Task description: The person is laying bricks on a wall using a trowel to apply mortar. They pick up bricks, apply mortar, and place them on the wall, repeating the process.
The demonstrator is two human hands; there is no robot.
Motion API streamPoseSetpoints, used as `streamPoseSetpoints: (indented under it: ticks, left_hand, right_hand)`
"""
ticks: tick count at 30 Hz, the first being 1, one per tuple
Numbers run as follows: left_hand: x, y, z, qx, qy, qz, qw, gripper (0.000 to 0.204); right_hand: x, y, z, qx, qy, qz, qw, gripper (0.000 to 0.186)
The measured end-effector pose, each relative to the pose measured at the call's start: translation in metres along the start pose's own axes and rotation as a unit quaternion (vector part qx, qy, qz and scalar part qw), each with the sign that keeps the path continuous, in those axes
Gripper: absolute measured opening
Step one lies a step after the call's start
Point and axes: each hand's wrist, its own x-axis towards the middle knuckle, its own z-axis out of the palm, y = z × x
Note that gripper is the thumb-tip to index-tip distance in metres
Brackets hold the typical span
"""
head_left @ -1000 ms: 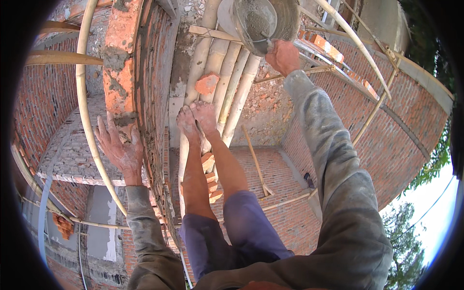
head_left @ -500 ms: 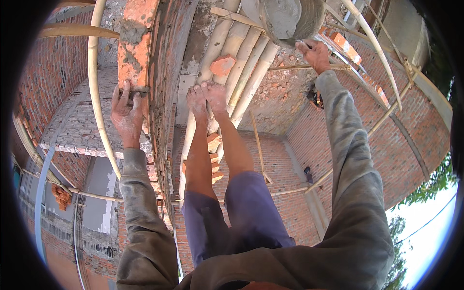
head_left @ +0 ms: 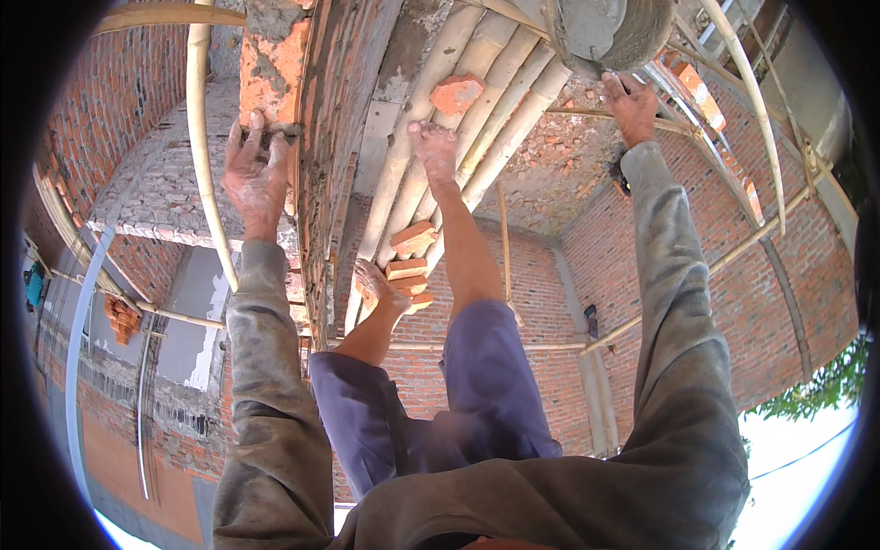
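Observation:
My left hand (head_left: 255,183) lies along the top of a brick wall, fingers stretched and apart. Their tips touch the end of a mortar-smeared orange brick (head_left: 272,78), where some wet mortar clings. Up at the right, my right hand (head_left: 631,110) is closed at the near rim of a round bucket (head_left: 662,41). Grey wet mortar (head_left: 591,23) fills part of the bucket, whose far side is cut off by the picture's edge. How far the fingers wrap under the rim is hidden.
I stand barefoot on bamboo poles (head_left: 486,105) beside the wall. A broken brick (head_left: 456,93) lies ahead of my right foot; several stacked bricks (head_left: 408,269) sit by my left foot. Upright bamboo (head_left: 198,137) stands left of the wall. A deep drop shows past the poles.
My left foot has stepped back from beside the right one to the stacked bricks. The view has shifted, and both hands keep their places at the wall and the bucket.

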Motion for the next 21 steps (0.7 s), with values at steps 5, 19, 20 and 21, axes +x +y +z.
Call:
streamPoseSetpoints:
  ticks: [5,19,20,21]
  left_hand:
    - [-0.001,-0.003,0.004,0.014,0.008,0.030,0.999,0.050]
    - [0.004,-0.003,-0.016,-0.219,-0.049,0.008,0.974,0.050]
    - [0.006,-0.013,-0.032,-0.193,-0.049,0.013,0.980,0.050]
    - [-0.001,-0.025,-0.044,-0.278,-0.028,0.033,0.959,0.048]
  right_hand:
    - [-0.005,0.002,-0.007,-0.006,-0.017,0.013,1.000,0.029]
    - [-0.060,-0.025,-0.072,-0.233,0.061,-0.084,0.967,0.035]
    - [-0.072,-0.037,-0.083,-0.295,0.056,-0.112,0.947,0.038]
    - [-0.084,-0.049,-0.085,-0.308,0.073,-0.157,0.935,0.036]
